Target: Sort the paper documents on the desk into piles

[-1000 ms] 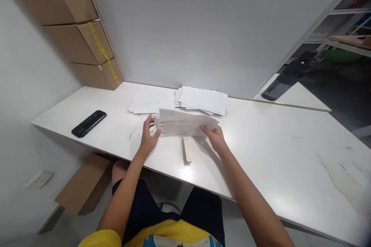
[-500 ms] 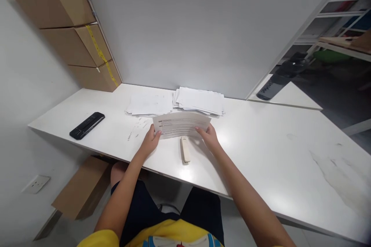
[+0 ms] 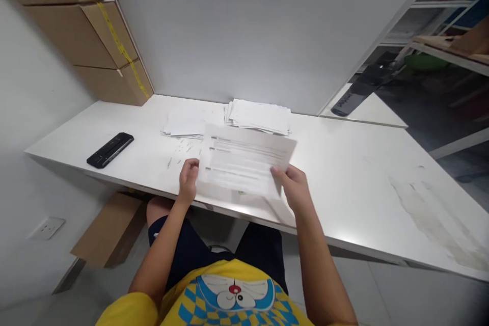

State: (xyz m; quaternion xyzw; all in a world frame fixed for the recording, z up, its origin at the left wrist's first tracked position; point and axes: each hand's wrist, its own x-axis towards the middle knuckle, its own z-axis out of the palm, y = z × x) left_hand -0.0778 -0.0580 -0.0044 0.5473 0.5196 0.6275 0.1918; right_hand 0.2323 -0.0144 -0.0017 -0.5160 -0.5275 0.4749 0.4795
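Observation:
A printed sheet of paper (image 3: 244,165), perhaps more than one layer, is held up in front of me with its text side toward me. My right hand (image 3: 296,186) grips its right edge, thumb on the front. At the left edge, my left hand (image 3: 188,181) has its fingers curled against the paper, and its fingertips are partly hidden. Beneath the paper's lower edge, only a bit of the cream stapler (image 3: 241,192) shows. Behind the paper lie a left stack of papers (image 3: 183,125) and a thicker right stack of papers (image 3: 260,114).
A black phone-like device (image 3: 110,150) lies on the left of the white table (image 3: 344,178). Cardboard boxes (image 3: 110,81) are piled at the back left against a white board (image 3: 244,30). A dark bottle (image 3: 349,102) lies beyond the board's right edge.
The paper has tilted flatter and come nearer, now covering most of the stapler. My right hand moved slightly right, my left hand slightly left, its thumb off the front. The view tipped down.

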